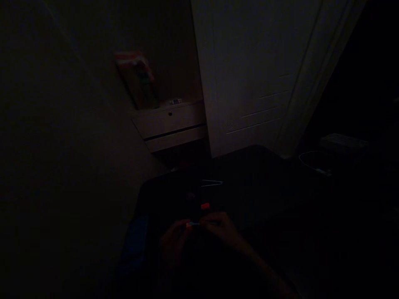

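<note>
The scene is very dark. My left hand (pixel 173 241) is closed on a small orange-red piece (pixel 188 225), pinched at the fingertips. Between the fingers of my right hand (pixel 220 227) is a thin, pale bluish stick-like tool (pixel 195 224); its tip meets the orange-red piece, and its exact kind is too dim to tell. Just beyond my right hand, a second orange-red block (pixel 205 206) lies on the dark table (pixel 249 182). Farther off lie metal tweezers (pixel 212 182), with their tips apart.
A blue flat object (pixel 134 241) is at the table's left edge. Beyond the table stand a drawer unit (pixel 174 122) with a striped bag or box (pixel 134 77) on it, and a pale door panel (pixel 249 74). A white cable (pixel 311 166) lies at the right.
</note>
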`<state>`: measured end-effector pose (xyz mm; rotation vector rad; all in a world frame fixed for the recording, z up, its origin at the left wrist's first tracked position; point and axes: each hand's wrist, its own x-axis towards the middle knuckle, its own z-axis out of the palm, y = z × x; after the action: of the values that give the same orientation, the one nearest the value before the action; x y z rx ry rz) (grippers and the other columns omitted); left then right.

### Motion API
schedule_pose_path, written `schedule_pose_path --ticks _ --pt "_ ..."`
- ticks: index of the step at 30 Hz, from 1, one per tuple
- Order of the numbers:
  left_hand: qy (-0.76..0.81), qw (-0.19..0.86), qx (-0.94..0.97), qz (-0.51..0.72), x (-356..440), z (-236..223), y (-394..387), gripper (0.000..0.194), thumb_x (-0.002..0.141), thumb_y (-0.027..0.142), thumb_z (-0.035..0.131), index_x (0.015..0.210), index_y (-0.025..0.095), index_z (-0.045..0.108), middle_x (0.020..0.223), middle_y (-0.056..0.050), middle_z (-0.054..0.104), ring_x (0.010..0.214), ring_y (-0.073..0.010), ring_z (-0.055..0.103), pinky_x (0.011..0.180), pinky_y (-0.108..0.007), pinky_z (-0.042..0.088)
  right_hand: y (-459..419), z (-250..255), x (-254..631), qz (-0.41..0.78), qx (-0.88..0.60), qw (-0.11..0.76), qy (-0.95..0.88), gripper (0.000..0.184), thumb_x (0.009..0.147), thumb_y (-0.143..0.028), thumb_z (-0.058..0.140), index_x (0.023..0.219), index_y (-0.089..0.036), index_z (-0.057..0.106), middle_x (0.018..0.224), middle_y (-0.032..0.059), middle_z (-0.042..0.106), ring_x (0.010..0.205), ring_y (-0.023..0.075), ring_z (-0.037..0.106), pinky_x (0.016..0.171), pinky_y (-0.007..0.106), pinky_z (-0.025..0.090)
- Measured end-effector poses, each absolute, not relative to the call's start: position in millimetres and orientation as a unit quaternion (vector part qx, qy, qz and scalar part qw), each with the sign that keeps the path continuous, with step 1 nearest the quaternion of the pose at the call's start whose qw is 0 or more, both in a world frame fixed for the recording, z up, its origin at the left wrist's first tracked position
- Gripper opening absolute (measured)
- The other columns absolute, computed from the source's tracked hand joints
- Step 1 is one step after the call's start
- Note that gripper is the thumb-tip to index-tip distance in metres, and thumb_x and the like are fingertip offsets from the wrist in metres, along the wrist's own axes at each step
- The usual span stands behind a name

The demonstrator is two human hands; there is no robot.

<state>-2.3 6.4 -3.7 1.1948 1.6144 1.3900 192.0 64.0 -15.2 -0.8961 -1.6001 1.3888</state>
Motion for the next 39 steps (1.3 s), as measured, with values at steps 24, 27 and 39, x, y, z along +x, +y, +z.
schedule_pose_path --ticks 24,27,39 --pt "0.615 0.342 0.475 0.529 -1.5 0.1 6.4 0.032 0.071 0.047 0.086 0.089 0.02 0.083 0.093 -0.01 0.085 0.091 -0.0301 0.081 0.084 -0.037 0.065 64.3 -13.3 195.5 0.503 -0.309 0.415 -0.692 0.036 0.097 -0.048 0.065 0.094 -0.019 0.085 0.085 0.0056 0.078 0.078 0.0201 0.069 0.069 0.026 0.05" --pt "0.615 0.341 0.488 0.517 -2.7 1.3 6.8 0.031 0.071 0.046 0.086 0.088 0.02 0.084 0.092 -0.01 0.085 0.089 -0.0297 0.08 0.082 -0.037 0.065 65.4 -14.1 196.2 0.505 -0.3 0.41 -0.698 0.034 0.097 -0.046 0.065 0.094 -0.018 0.085 0.084 0.0057 0.077 0.076 0.0194 0.068 0.067 0.026 0.049" --pt "0.62 0.351 0.475 0.517 1.1 8.1 6.3 0.038 0.068 0.053 0.086 0.088 0.02 0.084 0.094 -0.01 0.085 0.091 -0.0315 0.08 0.084 -0.039 0.065 63.7 -14.0 193.8 0.505 -0.32 0.435 -0.673 0.031 0.095 -0.043 0.067 0.094 -0.017 0.084 0.088 0.0076 0.079 0.08 0.0215 0.071 0.071 0.028 0.052"
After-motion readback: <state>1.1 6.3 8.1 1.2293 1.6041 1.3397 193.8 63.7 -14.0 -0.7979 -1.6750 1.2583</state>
